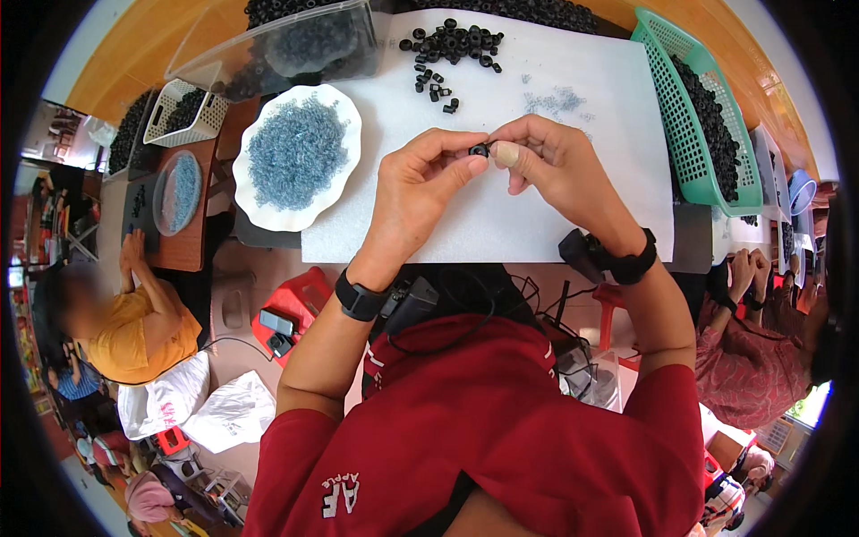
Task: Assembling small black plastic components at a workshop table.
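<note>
My left hand (413, 183) pinches a small black ring-shaped part (480, 150) between thumb and forefinger, above a white sheet (617, 179). Right beside it is my right hand (564, 166), its thumb wrapped in a tan covering and its fingertips closed together near the part. Whatever those fingertips hold is too small to make out. Beyond my hands lies a loose pile of similar black parts (458, 43), with a few strewn toward me. Small clear bluish pieces (562, 100) are scattered on the sheet past my right hand.
A white scalloped plate (248, 199) heaped with clear bluish pieces (298, 154) stands left. Behind it is a clear plastic bin (277, 49) of black parts. A green basket (700, 166) of black parts borders the right. Other people sit at tables on both sides.
</note>
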{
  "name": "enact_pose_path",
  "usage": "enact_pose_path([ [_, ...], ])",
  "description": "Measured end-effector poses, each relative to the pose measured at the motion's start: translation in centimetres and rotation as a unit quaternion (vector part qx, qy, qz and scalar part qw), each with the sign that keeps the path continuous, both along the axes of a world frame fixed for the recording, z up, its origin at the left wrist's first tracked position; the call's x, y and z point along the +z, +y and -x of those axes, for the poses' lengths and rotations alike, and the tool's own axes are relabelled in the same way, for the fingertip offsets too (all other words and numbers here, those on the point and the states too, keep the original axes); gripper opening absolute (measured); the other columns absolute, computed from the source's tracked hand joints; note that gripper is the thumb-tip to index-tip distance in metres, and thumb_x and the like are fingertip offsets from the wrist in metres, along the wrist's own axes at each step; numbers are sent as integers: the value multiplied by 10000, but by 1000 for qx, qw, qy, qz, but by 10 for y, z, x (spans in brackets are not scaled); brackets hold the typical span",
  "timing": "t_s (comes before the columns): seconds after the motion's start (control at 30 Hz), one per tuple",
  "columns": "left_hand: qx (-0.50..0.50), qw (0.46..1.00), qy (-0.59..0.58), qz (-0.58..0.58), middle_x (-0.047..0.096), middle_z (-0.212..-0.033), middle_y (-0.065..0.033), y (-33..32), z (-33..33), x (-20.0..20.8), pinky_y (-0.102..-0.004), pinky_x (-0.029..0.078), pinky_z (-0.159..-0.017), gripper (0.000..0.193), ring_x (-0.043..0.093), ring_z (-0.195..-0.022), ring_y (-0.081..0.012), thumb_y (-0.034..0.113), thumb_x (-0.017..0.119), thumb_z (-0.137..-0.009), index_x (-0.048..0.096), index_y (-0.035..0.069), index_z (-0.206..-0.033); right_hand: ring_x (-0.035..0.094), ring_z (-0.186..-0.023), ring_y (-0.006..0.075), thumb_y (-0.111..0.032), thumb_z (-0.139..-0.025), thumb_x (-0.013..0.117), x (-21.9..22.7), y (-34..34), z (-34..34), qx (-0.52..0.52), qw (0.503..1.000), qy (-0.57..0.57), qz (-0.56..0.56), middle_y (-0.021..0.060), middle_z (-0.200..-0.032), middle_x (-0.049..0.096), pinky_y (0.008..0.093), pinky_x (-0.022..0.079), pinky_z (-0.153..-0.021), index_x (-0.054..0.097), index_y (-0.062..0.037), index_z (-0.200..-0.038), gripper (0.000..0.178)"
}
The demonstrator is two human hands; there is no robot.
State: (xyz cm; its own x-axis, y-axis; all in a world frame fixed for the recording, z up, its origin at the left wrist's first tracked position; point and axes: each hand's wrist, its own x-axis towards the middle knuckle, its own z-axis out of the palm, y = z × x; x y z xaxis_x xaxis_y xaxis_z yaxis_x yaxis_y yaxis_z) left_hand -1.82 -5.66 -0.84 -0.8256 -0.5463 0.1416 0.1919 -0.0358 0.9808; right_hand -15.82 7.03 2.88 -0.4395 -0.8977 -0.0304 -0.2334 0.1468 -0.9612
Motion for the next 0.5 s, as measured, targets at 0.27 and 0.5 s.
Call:
enact_pose_path([
  [0.27,-20,998,-9,-63,681,-969,-42,1,0,0,-217,493,-798,241,613,-874,-87,43,691,-856,686,14,-1095,526,-626,86,-139,-941,568,11,3,-1,38,984,170,-24,27,-745,588,238,447,-582,625,15,-967,166],
  [0.5,-22,998,-24,-58,693,-974,-68,3,2,-2,-231,498,-813,275,619,-871,-102,64,676,-873,663,15,-1144,576,-580,196,-102,-919,570,10,0,1,29,975,219,15,128,-680,596,311,454,-569,614,28,-896,139],
])
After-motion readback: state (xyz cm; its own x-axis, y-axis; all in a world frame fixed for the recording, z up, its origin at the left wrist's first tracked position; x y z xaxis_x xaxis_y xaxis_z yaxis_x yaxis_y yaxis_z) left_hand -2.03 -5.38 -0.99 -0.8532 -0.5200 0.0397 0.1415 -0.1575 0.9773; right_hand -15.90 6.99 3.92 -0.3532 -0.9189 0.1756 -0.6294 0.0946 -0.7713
